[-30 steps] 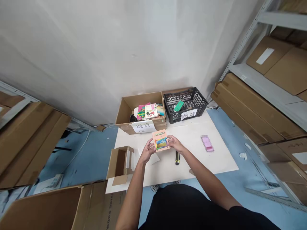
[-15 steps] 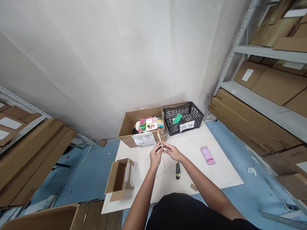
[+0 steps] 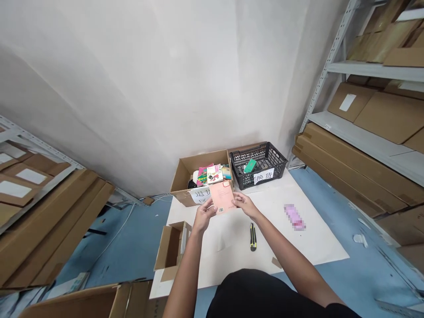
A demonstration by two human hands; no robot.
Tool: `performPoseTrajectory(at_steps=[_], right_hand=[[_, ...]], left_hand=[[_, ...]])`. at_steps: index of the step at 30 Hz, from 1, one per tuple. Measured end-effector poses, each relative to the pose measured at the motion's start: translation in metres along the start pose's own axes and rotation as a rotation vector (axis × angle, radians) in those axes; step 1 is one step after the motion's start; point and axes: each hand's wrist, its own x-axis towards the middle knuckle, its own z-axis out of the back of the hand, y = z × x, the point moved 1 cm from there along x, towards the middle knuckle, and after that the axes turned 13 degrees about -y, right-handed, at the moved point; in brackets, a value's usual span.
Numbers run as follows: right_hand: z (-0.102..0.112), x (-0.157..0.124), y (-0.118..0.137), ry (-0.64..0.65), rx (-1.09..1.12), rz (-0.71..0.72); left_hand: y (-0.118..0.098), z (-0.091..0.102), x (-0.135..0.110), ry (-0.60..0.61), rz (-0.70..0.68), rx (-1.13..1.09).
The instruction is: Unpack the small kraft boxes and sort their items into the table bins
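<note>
A thin pink book [image 3: 222, 197] is held up in front of me, its flat side with a barcode and a red mark facing me. My left hand [image 3: 204, 215] grips its lower left edge, and my right hand [image 3: 246, 204] pinches its right edge. Behind it stands a cardboard box [image 3: 182, 194] with a handwritten paper label, holding several colourful books [image 3: 214, 175]. The pink book covers part of that label. A black and yellow box cutter [image 3: 253, 237] lies on the white table [image 3: 228, 263] below my right forearm.
A black plastic crate [image 3: 281, 165] with a paper label holds a green item [image 3: 250, 165]. A small open carton [image 3: 172, 247] stands at the table's left. A blurred pink-purple thing [image 3: 294, 217] lies on the right. Shelves with cartons [image 3: 386, 112] flank both sides.
The book was edge-on between my hands and now shows its flat pink side. My hands have moved apart to its two edges. The whole view has shifted slightly.
</note>
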Motion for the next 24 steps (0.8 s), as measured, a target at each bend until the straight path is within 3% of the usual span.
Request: performPoseTrajectory(at_steps=[4,7,9,14,21,24], right_hand=[[-0.023,-0.004,0.009,0.014,0.061,-0.057],[-0.036,-0.005,0.013,-0.033,0.056,-0.023],[-0.046,-0.005,0.015,-0.05,0.018,0.071],[-0.08,-0.007,0.003,0.124,-0.223,0.225],[-0.108,-0.007,-0.025,0.102,-0.252,0.187],[-0.118,-0.007,-0.031,0.105,-0.233,0.167]], left_hand=[[-0.001,0.017,0.013,-0.045,-0.045,0.048],[0.001,0.022,0.021,-0.279,-0.204,0.182],[0.005,0.018,0.022,-0.352,-0.274,0.236],[0.018,0.003,0.02,-0.122,-0.259,0.125],[0.011,0.03,0.034,-0.151,-0.254,0.2],[0.011,0.039,0.041,-0.157,-0.157,0.109]])
